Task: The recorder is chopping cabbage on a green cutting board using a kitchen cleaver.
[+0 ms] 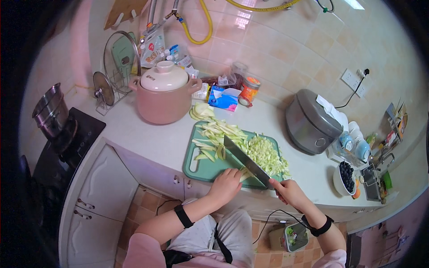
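Observation:
My right hand [289, 193] grips the handle of a kitchen cleaver [247, 161], its broad blade slanting up and left over a green cutting board [214, 169]. Beside the blade, my left hand [228, 183] presses a few pale green vegetable strips [246, 174] against the board's near edge. Longer cut strips [223, 130] lie across the board's upper left. A heap of finely diced vegetable [266, 152] covers its right side and spills over the edge. Round slices [202, 110] are stacked on the counter just behind the board.
A pink lidded pot [164, 100] stands back left, a tissue pack [223, 98] and an orange-labelled jar [249, 90] behind the board. A grey rice cooker [310, 124] and a bowl of dark berries [345, 181] are at right. Below, a waste bin [296, 238] stands on the floor.

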`<move>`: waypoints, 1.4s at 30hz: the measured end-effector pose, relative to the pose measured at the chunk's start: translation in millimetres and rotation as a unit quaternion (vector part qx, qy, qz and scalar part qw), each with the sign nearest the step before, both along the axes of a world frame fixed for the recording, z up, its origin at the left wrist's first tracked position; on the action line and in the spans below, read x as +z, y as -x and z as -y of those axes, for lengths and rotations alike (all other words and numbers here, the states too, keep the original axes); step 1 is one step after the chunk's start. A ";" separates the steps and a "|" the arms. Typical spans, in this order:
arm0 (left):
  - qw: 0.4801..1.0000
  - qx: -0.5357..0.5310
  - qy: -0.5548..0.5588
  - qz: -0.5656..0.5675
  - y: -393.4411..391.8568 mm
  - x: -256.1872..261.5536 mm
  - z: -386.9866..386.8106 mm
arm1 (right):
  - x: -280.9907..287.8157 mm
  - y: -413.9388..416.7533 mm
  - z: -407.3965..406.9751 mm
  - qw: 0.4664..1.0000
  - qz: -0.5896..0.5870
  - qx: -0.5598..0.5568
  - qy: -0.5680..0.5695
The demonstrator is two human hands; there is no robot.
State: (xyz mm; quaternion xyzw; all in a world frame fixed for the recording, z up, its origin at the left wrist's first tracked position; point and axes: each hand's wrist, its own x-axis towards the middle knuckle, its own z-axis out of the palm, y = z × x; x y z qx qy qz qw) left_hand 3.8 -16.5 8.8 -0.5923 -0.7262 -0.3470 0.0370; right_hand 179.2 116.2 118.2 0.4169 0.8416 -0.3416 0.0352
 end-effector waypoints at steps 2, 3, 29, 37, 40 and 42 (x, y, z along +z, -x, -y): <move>0.999 -0.007 -0.049 -0.011 0.3 -0.4 -0.8 | 2.9 1.4 -1.0 1.000 0.004 0.003 -0.008; 0.999 -0.006 -0.048 -0.012 0.6 -1.0 -1.1 | 6.7 1.0 -1.3 1.000 -0.001 0.000 0.004; 0.998 0.012 0.021 -0.066 -2.0 -6.4 -15.2 | 16.7 8.5 -3.1 0.999 0.049 0.004 0.018; 1.000 -0.006 -0.006 -0.014 1.4 -3.4 -16.8 | 17.9 12.5 -15.1 0.996 0.065 0.046 0.049; 1.000 -0.005 -0.014 -0.004 0.5 -4.9 -17.0 | 26.6 20.3 -19.3 0.990 0.107 0.038 0.088; 1.000 -0.003 -0.019 0.001 0.5 -4.8 -16.7 | 29.0 21.5 -20.1 0.989 0.109 0.044 0.095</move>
